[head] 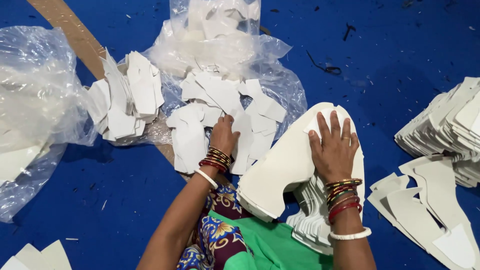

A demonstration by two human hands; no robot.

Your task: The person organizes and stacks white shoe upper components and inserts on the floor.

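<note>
right hand (pixel 334 145) open, flat on big cutout stack (pixel 285 170), steadying it. left hand (pixel 223 134) at 11 o'clock, fingers curled onto small white pieces (pixel 220 107), grip unclear.

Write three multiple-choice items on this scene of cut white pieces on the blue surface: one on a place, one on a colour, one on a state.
1. Where does the right hand rest?
A. On the big curved stack of white pieces
B. Inside the plastic bag
C. On the bare blue surface

2. What colour is the surface under everything?
A. Green
B. Blue
C. Grey

3. How is the left hand placed?
A. Lifted clear of everything
B. Closed around scissors
C. Down on the loose small white pieces by the clear plastic bag

Answers:
1. A, the palm lies flat on top of that stack, fingers spread.
2. B, blue shows all around the piles.
3. C, its fingers reach into the small pieces in front of the bag.
</note>
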